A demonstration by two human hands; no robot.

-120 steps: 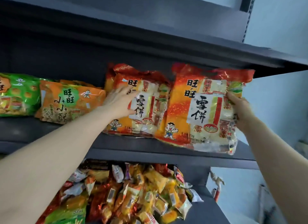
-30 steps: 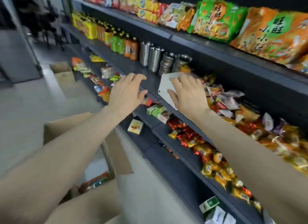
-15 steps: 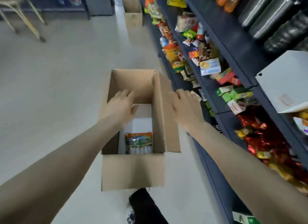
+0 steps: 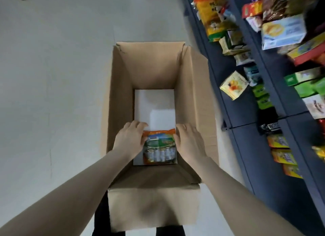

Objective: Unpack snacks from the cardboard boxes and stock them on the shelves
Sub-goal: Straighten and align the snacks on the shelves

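An open cardboard box [image 4: 193, 88] stands on the floor below me, its flaps spread and its bottom white. One orange and green snack packet [image 4: 159, 148] lies at the near end of the box. Both of my arms reach down into it. My left hand [image 4: 129, 141] grips the packet's left edge, with the fingers curled over its top left corner. My right hand [image 4: 190, 142] holds the right edge, thumb on the packet's face.
Dark shelves [image 4: 235, 116] run along the right, stocked with several snack bags and boxes, among them a yellow packet [image 4: 233, 85] and a pale blue box [image 4: 283, 32]. Grey floor [image 4: 52, 77] lies to the left of the box. My dark trousers show below it.
My view dropped from the shelves to the box. Both hands went from above the box rim down inside it and closed on the packet's two sides.
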